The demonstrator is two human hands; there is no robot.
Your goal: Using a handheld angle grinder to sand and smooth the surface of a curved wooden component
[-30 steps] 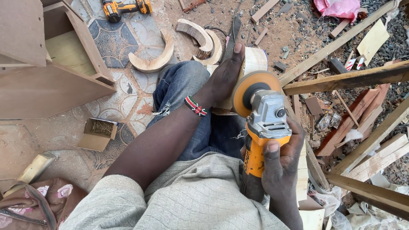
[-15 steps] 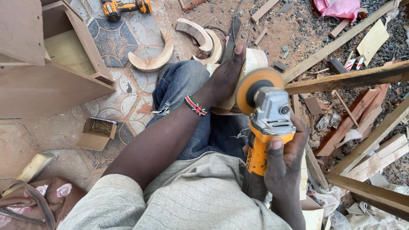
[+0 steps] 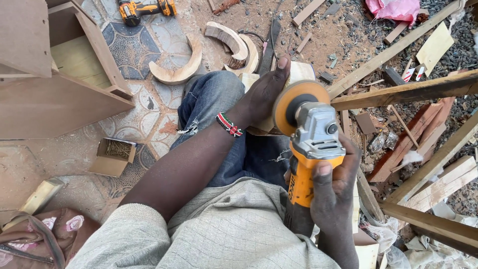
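1. Far left: a brown cabinet (image 3: 45,94) stands on the patterned floor (image 3: 134,124), with a floral bag (image 3: 35,241) at the lower corner.
2. Just right of it, an open cardboard box (image 3: 113,157) of screws sits on the floor; above, a yellow drill (image 3: 144,8) lies near the top edge.
3. Curved wood pieces (image 3: 177,72) rest on the floor beyond the person's knee, which is in blue jeans (image 3: 211,102).
4. Centre: the left hand (image 3: 266,92), a beaded band (image 3: 229,124) on its wrist, presses flat on a pale wood block (image 3: 298,73) on the lap, fingers stretched over its top, thumb raised at the far edge.
5. The grinder (image 3: 311,144), yellow-bodied with a grey head, has its orange disc (image 3: 284,107) against the near side of the block, touching or just beside the left hand.
6. The right hand (image 3: 333,184) is wrapped tight round the grinder's yellow body, thumb on top.
7. Right: long planks (image 3: 408,92) and offcuts lie over sawdust and gravel, with a pink cloth (image 3: 393,9) at the top.
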